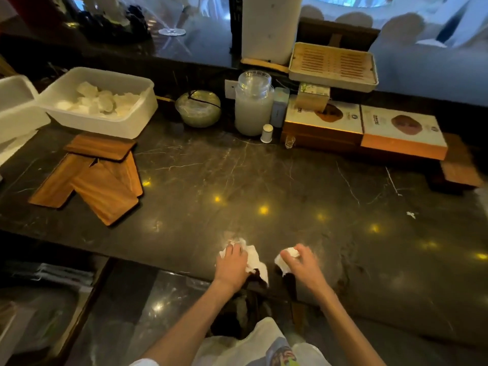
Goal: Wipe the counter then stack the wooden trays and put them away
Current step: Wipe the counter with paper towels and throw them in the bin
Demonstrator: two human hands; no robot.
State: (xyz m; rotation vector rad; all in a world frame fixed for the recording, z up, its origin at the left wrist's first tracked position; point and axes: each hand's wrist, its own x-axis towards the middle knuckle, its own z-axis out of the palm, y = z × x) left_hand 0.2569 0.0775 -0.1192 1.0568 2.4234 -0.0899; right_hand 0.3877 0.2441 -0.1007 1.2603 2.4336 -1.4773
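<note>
The dark marble counter (264,180) fills the middle of the head view. My left hand (231,265) presses flat on a crumpled white tissue (254,258) at the counter's near edge. My right hand (301,262) pinches a second wad of white tissue (286,257) just to the right of it. Several flat wooden trays (92,178) lie overlapping in a loose fan at the counter's left side, far from both hands.
White plastic tubs (105,122) stand behind the trays, one holding white pieces. A green bowl (198,109), a lidded glass jar (253,104), a small shot glass (289,141), boxes (369,128) and a slatted bamboo tray (332,66) line the back. A small white scrap (411,214) lies at right.
</note>
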